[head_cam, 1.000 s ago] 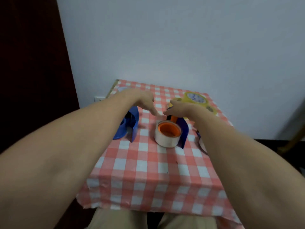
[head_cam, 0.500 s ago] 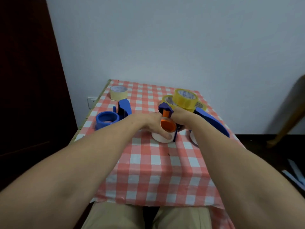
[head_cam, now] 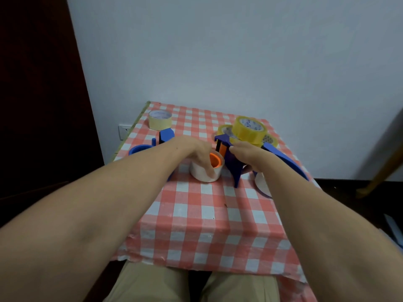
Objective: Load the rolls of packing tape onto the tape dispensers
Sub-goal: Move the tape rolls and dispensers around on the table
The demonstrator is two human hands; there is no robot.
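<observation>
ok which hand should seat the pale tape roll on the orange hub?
Left. The left hand grips the pale tape roll sitting on the orange hub; the right hand holds the blue dispenser frame steady.

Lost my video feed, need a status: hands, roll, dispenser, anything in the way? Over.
Left hand grips white roll, orange hub inside it. Right hand holds blue dispenser. Yellow rolls stacked close behind dispenser.

My left hand [head_cam: 196, 154]: grips the white tape roll with an orange hub [head_cam: 197, 172].
My right hand [head_cam: 247, 156]: holds the dark blue plastic tape dispenser [head_cam: 235, 171], just beside that roll.
Behind my hands: stacked yellow tape rolls [head_cam: 248, 130].
Far left: beige tape roll [head_cam: 160, 120].
Underneath: red-and-white checked tablecloth [head_cam: 196, 214].
</observation>
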